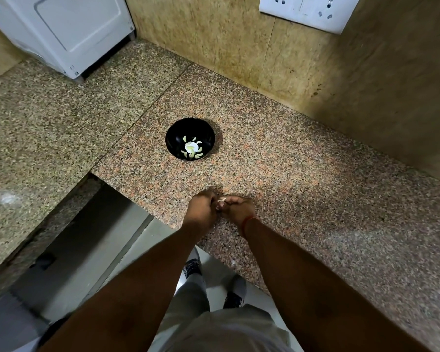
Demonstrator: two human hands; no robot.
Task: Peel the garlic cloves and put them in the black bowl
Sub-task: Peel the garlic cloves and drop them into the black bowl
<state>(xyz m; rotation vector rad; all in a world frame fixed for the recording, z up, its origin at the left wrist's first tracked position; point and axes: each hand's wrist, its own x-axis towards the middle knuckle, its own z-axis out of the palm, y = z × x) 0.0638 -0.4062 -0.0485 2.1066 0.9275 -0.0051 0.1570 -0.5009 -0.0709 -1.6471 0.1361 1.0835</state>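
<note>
The black bowl [190, 138] stands on the granite counter [290, 174], with several pale peeled garlic cloves [192, 148] lying in its bottom. Nearer to me, just above the counter's front edge, my left hand [201, 209] and my right hand [239, 208] meet fingertip to fingertip. Between them they pinch a small garlic clove [221, 200], of which only a pale sliver shows; the rest is hidden by the fingers. Both hands are well short of the bowl.
A white appliance [69, 34] stands at the back left of the counter. A tiled wall with a white socket plate [308, 11] rises behind and to the right. The counter's edge drops to the floor at the lower left, where my feet show.
</note>
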